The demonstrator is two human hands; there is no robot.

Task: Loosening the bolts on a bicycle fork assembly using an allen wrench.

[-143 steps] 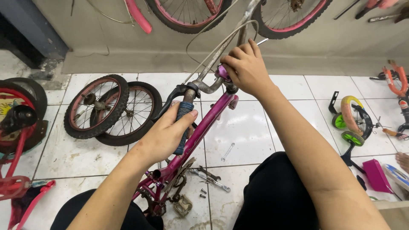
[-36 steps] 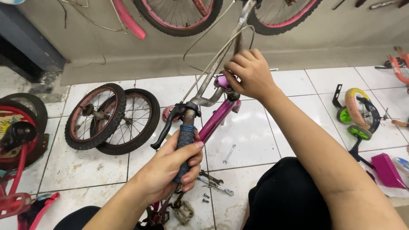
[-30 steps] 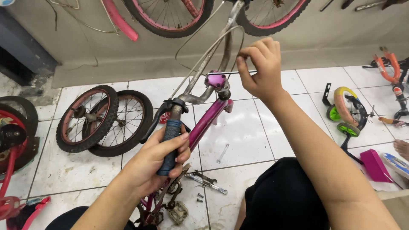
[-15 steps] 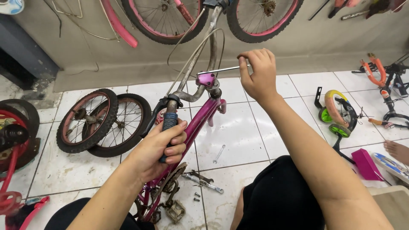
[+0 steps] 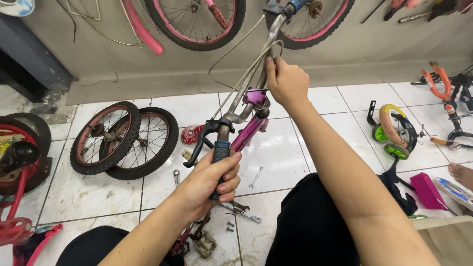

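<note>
Closest to the camera, the person's legs in black trousers (image 5: 310, 231) frame a white tiled floor (image 5: 98, 192). Between them lie a grey pedal (image 5: 204, 244), 3 small bolts (image 5: 229, 226) and a chrome wrench (image 5: 241, 212).

Just above, the left hand (image 5: 212, 180) is wrapped tight around the blue grip (image 5: 219, 150) at the near end of a silver handlebar (image 5: 246, 106), fingers curled over it and thumb across the front. A black brake lever (image 5: 199, 140) sticks out just beyond the knuckles. The handlebar runs up and away through a purple stem clamp (image 5: 256, 96), which sits on top of a magenta bike frame (image 5: 246, 135) that slopes down toward the pedal.

Farther along, the right hand (image 5: 286, 81) is closed around the upper stretch of the handlebar, just past the clamp, pinching a thin grey cable (image 5: 236, 44) that loops against the bar. The far blue grip (image 5: 298, 5) reaches the top edge of the view.

On the floor beside the frame lie a small spanner (image 5: 255, 177) and a red part (image 5: 192, 134). To the left, 2 small spoked wheels (image 5: 123, 140) lie overlapping, and a red child's bike (image 5: 17, 197) sits at the edge. To the right stand a green and yellow training-wheel set (image 5: 391, 130), a pink dustpan-shaped piece (image 5: 427, 191) and an orange frame (image 5: 438, 81). A bare foot (image 5: 460, 173) of another person shows at the right edge.

Against the far grey wall (image 5: 98, 54) hang 2 larger wheels with pink rims (image 5: 197, 22).
</note>
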